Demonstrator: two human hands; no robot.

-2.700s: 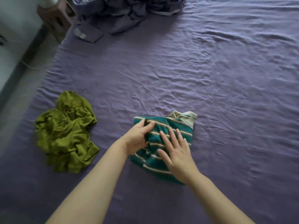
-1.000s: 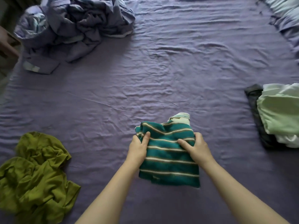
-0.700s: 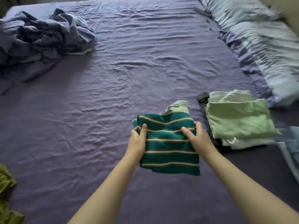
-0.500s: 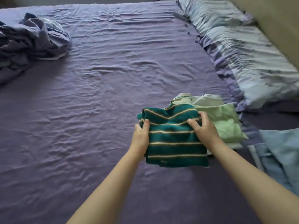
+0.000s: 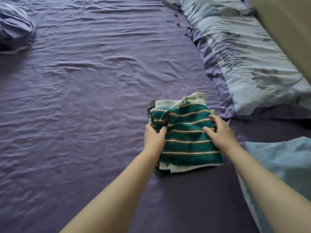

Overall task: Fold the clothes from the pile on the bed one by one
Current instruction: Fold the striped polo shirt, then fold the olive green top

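Two hands, one garment, one stack; entries run left to right.

Item, far left: a bundled purple-blue heap of bedding point(image 5: 14, 29) at the edge of view, well apart from me and no part of the coming move.

Item, bed point(image 5: 87, 91): purple sheet, wrinkled, bearing everything listed here.

Item, my left hand point(image 5: 154, 137): it grips the left edge of the folded striped shirt point(image 5: 186, 138). My thumb lies on top of the cloth and the other fingers curl under the edge, clamped on it; the cloth bunches a little just beyond my knuckles.

Item, striped shirt: teal with pale bands, folded to a rough rectangle, pale collar point(image 5: 196, 98) at the far end. Its long axis runs away from me, collar far, hem near. It sits between my two hands, directly over the stack.

Item, stack of folded clothes point(image 5: 168, 167): pale cloth and a dark piece show only as slivers at the near-left and far-left edges beneath the shirt. Whether the shirt already rests fully on it I cannot tell; the near hem looks settled.

Item, my right hand point(image 5: 218, 133): on the shirt's right edge, thumb on top, fingers curved round the border and holding it.

Both hands are equally near. I judge the next move is a straight release downward, each hand sliding outward.

Item, right: pale blue patterned pillows point(image 5: 244, 56) near the stack, and a light blue cloth point(image 5: 282, 162) beside my right forearm.
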